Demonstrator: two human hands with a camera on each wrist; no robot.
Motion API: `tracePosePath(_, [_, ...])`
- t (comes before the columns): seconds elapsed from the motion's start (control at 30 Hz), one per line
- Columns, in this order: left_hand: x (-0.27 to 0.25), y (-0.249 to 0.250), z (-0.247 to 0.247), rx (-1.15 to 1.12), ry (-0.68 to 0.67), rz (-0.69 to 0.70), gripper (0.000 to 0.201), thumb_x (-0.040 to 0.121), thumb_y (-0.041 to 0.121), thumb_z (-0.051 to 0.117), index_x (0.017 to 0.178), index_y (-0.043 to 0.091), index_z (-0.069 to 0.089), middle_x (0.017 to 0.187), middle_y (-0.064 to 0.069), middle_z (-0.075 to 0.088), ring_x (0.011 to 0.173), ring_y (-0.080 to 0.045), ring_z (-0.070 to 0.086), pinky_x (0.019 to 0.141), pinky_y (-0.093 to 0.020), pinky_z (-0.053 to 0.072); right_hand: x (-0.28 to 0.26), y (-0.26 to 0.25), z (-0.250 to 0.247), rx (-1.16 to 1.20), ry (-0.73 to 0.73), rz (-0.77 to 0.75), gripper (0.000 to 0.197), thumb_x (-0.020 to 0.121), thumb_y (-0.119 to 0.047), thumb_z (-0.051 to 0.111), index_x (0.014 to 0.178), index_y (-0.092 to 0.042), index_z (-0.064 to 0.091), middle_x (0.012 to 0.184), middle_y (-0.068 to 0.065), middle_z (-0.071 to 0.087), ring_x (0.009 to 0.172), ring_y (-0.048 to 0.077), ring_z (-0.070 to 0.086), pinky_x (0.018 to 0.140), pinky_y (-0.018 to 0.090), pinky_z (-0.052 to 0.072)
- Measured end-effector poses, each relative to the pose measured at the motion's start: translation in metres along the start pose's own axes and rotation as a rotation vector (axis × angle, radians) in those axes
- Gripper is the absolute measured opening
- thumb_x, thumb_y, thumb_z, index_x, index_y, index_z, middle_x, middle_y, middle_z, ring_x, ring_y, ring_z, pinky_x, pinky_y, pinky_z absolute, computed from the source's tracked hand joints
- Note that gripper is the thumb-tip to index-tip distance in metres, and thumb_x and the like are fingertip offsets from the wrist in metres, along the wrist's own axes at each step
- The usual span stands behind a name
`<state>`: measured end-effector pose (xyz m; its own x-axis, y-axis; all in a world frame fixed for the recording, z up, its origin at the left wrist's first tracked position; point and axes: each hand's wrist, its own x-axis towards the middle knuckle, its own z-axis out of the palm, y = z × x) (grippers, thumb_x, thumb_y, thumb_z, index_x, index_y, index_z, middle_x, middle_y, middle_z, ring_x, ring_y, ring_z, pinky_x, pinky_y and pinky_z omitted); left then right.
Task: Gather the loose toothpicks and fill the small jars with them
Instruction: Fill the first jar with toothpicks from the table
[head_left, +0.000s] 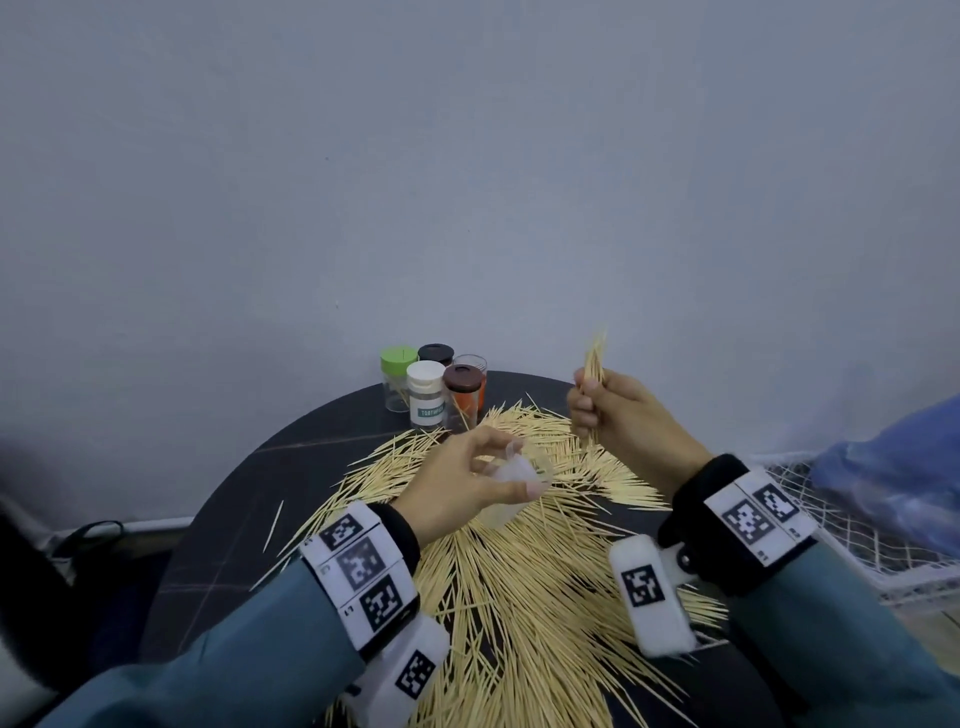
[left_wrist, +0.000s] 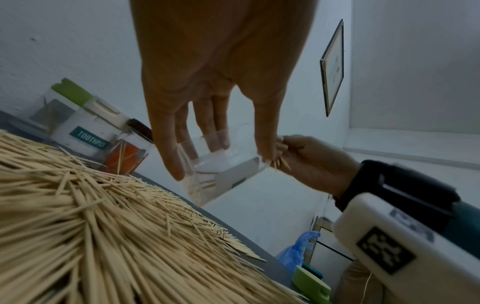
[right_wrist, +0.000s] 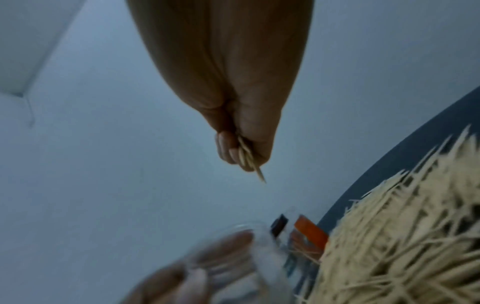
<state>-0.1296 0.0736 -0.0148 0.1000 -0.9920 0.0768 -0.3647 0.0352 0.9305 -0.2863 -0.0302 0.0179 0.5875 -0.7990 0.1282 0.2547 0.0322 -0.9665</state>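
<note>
A big heap of loose toothpicks (head_left: 519, 561) covers the round dark table (head_left: 223, 525). My left hand (head_left: 467, 483) holds a small clear jar (head_left: 511, 483) above the heap, fingers and thumb curled round it; the left wrist view shows the clear jar (left_wrist: 221, 164) tilted, with a few toothpicks inside. My right hand (head_left: 613, 410) is raised to the right of the jar and grips a bundle of toothpicks (head_left: 595, 364) in its fist, their tips sticking up and down. The right wrist view shows the bundle (right_wrist: 249, 160) poking out of the fist.
Several small jars stand at the table's far edge: a green-lidded one (head_left: 399, 376), a white labelled one (head_left: 427, 397), a brown-lidded one (head_left: 462, 397) and others behind. A white wire basket (head_left: 857, 535) and blue plastic (head_left: 898, 473) lie at the right. A plain wall rises behind.
</note>
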Motion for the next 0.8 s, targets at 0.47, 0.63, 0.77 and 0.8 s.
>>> tracePosePath(0.47, [0.001, 0.002, 0.001, -0.217, 0.004, -0.028, 0.045, 0.076, 0.023, 0.076, 0.118, 0.020, 0.059, 0.119, 0.004, 0.060, 0.107, -0.015, 0.059, 0.078, -0.030, 0.053, -0.012, 0.034, 0.029, -0.270, -0.022, -0.128, 0.030, 0.102, -0.024, 0.027, 0.109, -0.002, 0.046, 0.107, -0.004, 0.071, 0.104, 0.013, 0.064, 0.093, 0.026, 0.044])
tracePosePath(0.63, [0.000, 0.001, -0.001, -0.249, 0.029, -0.025, 0.045, 0.073, 0.025, 0.077, 0.114, 0.022, 0.060, 0.117, 0.003, 0.061, 0.107, -0.016, 0.061, 0.080, -0.034, 0.057, -0.018, 0.034, 0.031, -0.359, -0.070, -0.054, 0.033, 0.101, -0.026, 0.031, 0.117, -0.011, 0.055, 0.109, -0.021, 0.065, 0.099, -0.015, 0.056, 0.075, 0.000, 0.040])
tracePosePath(0.77, [0.000, 0.002, -0.003, -0.240, 0.035, -0.008, 0.040, 0.075, 0.023, 0.075, 0.110, 0.029, 0.058, 0.114, 0.008, 0.060, 0.101, -0.007, 0.061, 0.076, -0.029, 0.057, -0.016, 0.035, 0.028, -0.397, -0.096, -0.019, 0.032, 0.100, -0.026, 0.034, 0.118, -0.011, 0.055, 0.128, -0.013, 0.056, 0.108, -0.010, 0.053, 0.076, -0.002, 0.040])
tracePosePath(0.8, [0.000, 0.002, -0.003, -0.242, 0.032, -0.004, 0.039, 0.075, 0.023, 0.075, 0.109, 0.030, 0.058, 0.113, 0.008, 0.060, 0.100, -0.007, 0.061, 0.076, -0.028, 0.057, -0.016, 0.036, 0.027, -0.406, -0.101, -0.010, 0.032, 0.100, -0.025, 0.034, 0.116, -0.009, 0.055, 0.129, -0.013, 0.056, 0.108, -0.011, 0.052, 0.074, -0.004, 0.039])
